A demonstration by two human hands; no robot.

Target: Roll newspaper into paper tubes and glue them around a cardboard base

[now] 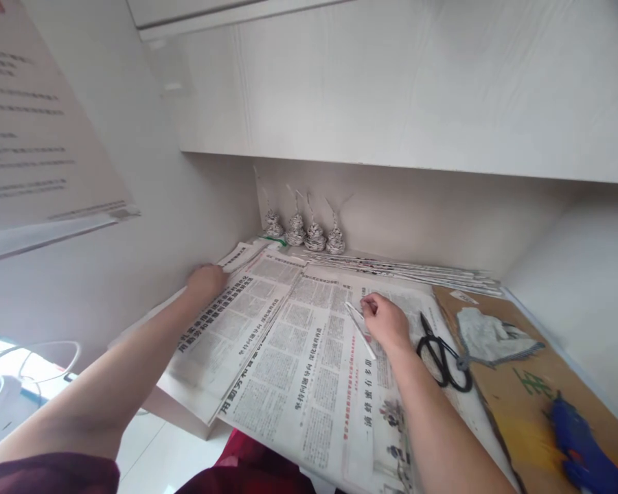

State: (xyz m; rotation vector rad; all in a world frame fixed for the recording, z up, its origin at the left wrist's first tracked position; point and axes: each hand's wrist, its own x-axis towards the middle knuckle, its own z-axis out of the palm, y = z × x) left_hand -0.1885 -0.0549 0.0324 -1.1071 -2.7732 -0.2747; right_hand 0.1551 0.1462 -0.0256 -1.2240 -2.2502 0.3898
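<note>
Printed newspaper sheets [309, 343] overlap across the worktop. At the left edge of the sheets rests my left hand [207, 283], beside a narrow stack of newspaper [239, 255]; its fingers are mostly hidden behind the back of the hand. Over the right part of the newspaper, my right hand [387, 321] is closed, thumb and fingertips pinched at a thin white paper strip [363, 335]. This strip looks bent or folded and slants down towards my wrist. Black-handled scissors [443, 357] lie just right of my right forearm.
Several woven paper gourd shapes [315, 237] stand at the back wall. Thin rolled paper sticks [406, 267] lie along the back. On cardboard [515, 391] at right are a grey-white glove [494, 335] and a blue tool [581, 439]. An overhead cabinet [391, 89] hangs above.
</note>
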